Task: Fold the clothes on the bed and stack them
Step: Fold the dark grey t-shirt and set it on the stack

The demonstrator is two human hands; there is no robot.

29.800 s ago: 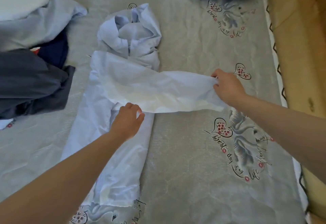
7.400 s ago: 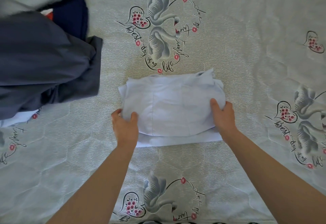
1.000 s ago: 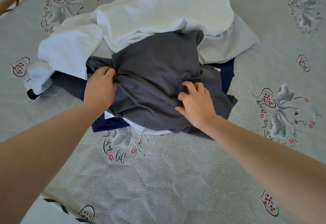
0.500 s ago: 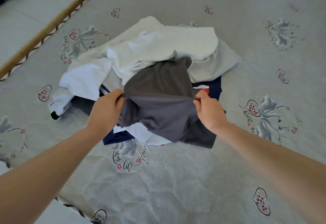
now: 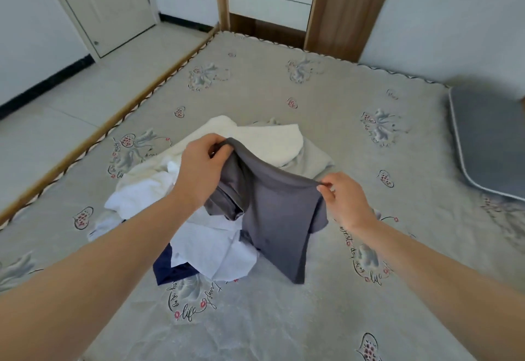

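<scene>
A person's two bare forearms reach forward over a bed [image 5: 326,99] covered in a pale grey quilted sheet, its surface stitched in faint hexagons and printed with swans, red-dotted hearts and looping script. The left hand [image 5: 203,170] has its fingers curled round one end of the ribbed edge of a dark grey garment [image 5: 279,216], and the right hand [image 5: 342,200] pinches the same edge further along between thumb and fingertips, so the band stretches taut between them. The garment — a soft, matte knit — is lifted clear of the bed at the top and hangs down in loose folds, its lower point touching the sheet. Directly behind and beneath it lies a heap of unfolded clothes [image 5: 159,190] in the middle of the bed: a cream, fluffy-looking piece [image 5: 272,140] on top at the far side, a light grey piece [image 5: 315,159] just beside it to the right, crumpled white cloth [image 5: 210,250] at the near side, and a navy piece [image 5: 167,268] poking out from under the white. At the right edge of the bed rests a flat grey cushion [image 5: 488,136] with pale piping and rounded corners. Beyond the foot of the bed stands a wooden cabinet [image 5: 338,5] with white drawer fronts — to its left, glossy pale floor tiles [image 5: 93,91] and a white door [image 5: 116,0].
</scene>
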